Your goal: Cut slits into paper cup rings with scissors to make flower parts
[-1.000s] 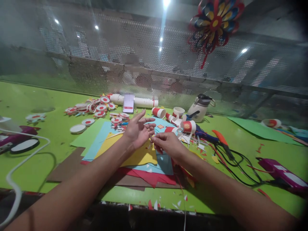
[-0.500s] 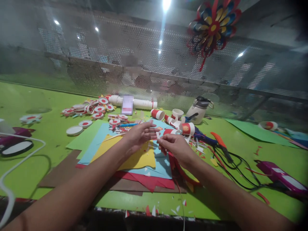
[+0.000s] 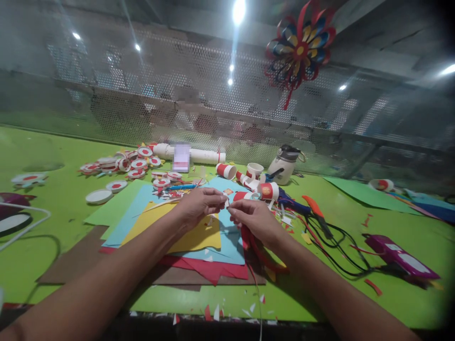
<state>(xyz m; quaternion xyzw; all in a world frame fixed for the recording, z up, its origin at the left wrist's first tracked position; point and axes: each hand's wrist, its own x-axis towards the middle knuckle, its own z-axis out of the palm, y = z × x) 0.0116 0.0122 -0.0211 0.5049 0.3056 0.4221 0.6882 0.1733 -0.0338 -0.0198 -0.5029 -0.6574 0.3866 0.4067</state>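
Observation:
A small white strip of paper (image 3: 226, 202) sits between the fingertips of both hands, above the stacked sheets. My left hand (image 3: 199, 205) is closed, its thumb and fingers pinching the strip from the left. From the right, my right hand (image 3: 256, 219) pinches its other end; part of the strip is hidden by the fingers. Under the hands lie a yellow sheet (image 3: 199, 237) and a light blue sheet (image 3: 232, 246), with red and brown sheets below. Just beyond are red-and-white paper cups (image 3: 269, 191) and a blue pen (image 3: 183, 187).
Round red-and-white paper pieces (image 3: 138, 164) are heaped at the back left, near a white roll (image 3: 206, 155). A pale jug (image 3: 282, 168) stands at the back. On the right lie a glue gun (image 3: 293, 203), orange-handled pliers (image 3: 316, 215) and a purple device (image 3: 400, 255) with black cables.
My left hand's spread fingers have closed onto the white strip, which my right hand was holding. The camera view has turned slightly, so the table things appear farther left.

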